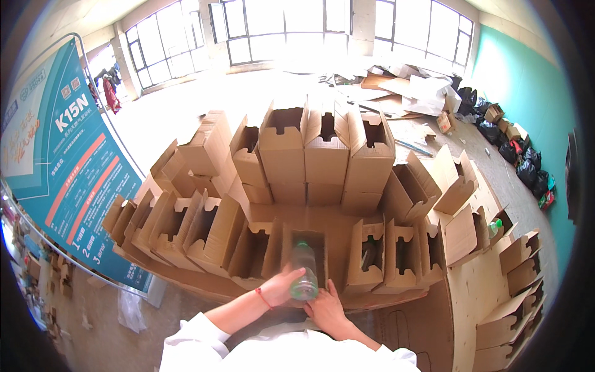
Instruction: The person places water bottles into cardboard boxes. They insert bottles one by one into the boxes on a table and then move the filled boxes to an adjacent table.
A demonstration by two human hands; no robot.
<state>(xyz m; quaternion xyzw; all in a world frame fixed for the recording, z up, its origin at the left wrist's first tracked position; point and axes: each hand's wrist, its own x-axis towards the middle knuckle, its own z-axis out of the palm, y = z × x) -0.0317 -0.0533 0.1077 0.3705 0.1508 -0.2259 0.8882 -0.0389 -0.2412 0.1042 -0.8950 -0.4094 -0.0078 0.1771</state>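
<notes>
A clear plastic bottle with green ends (304, 268) leans over an open cardboard box (317, 240) at the near middle of the table. My left hand (280, 287) is closed round the bottle's left side, thumb across it. Below the bottle's near end, my right hand (326, 309) grips the near right corner of that box, one finger along its side. The bottle and my hands partly hide the box's near wall. Just left of it stands another open box (253, 249); to the right is a box with dark contents (364, 263).
More open boxes (284, 152) stand in an arc across the cardboard-covered table (297, 217). On the right, a wooden board (463, 297) bears boxes and a green-capped bottle (494, 227). A large teal banner (80, 161) rises at left; black bags (527, 172) line the right wall.
</notes>
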